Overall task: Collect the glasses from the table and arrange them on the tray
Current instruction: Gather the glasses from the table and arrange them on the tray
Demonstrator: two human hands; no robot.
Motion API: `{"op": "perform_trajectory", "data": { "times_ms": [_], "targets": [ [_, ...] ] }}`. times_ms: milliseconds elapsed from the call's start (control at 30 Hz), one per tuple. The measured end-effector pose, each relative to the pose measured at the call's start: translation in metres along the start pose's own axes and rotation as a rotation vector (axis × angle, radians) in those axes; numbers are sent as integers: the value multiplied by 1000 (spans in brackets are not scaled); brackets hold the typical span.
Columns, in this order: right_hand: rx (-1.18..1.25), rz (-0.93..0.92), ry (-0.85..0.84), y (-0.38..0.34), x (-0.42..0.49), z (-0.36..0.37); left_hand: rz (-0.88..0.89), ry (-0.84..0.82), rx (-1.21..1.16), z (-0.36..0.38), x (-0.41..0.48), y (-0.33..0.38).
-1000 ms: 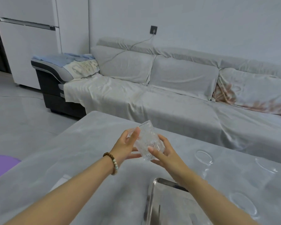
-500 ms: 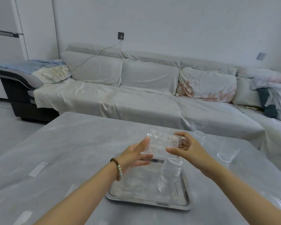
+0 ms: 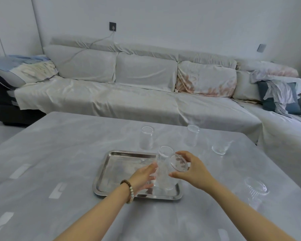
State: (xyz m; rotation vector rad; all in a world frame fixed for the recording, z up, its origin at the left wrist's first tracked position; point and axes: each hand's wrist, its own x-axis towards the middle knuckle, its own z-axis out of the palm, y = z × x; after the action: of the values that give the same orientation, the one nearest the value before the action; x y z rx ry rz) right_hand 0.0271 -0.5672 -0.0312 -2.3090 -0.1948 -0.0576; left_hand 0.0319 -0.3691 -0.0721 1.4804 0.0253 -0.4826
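Note:
A steel tray lies on the grey table. On its right part stands a tall clear glass. My left hand, with a bead bracelet on the wrist, cups this glass's left side with thumb and fingers. My right hand grips a ribbed glass by its rim, tilted with the mouth toward me, just right of the tall glass and low over the tray. Whether its base touches the tray is hidden. More clear glasses stand on the table: one behind the tray, two at the back right.
A low ribbed glass stands on the table to my right. A long covered sofa runs along the table's far edge, with cushions and clothes on it. The table's far right corner lies near the sofa.
My view swung right and down, bringing the whole tray into sight. The ribbed glass went from lying sideways between both hands to tilted at the tray, held by the right hand.

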Motion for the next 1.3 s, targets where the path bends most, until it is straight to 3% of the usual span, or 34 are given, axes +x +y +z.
{"op": "perform_trajectory", "data": {
  "times_ms": [300,600,767,933,1300],
  "targets": [
    [-87,16,-41,15,3,20,-52,12,12,6,12,-18],
    [-21,7,-53,16,8,35,-45,8,3,1,25,-29],
    [327,138,162,23,7,37,-8,63,32,1,30,-25],
    [643,323,35,29,18,51,89,70,122,18,41,-15],
    [768,291,57,38,29,70,130,58,-12,36,59,-20]
  ]
}}
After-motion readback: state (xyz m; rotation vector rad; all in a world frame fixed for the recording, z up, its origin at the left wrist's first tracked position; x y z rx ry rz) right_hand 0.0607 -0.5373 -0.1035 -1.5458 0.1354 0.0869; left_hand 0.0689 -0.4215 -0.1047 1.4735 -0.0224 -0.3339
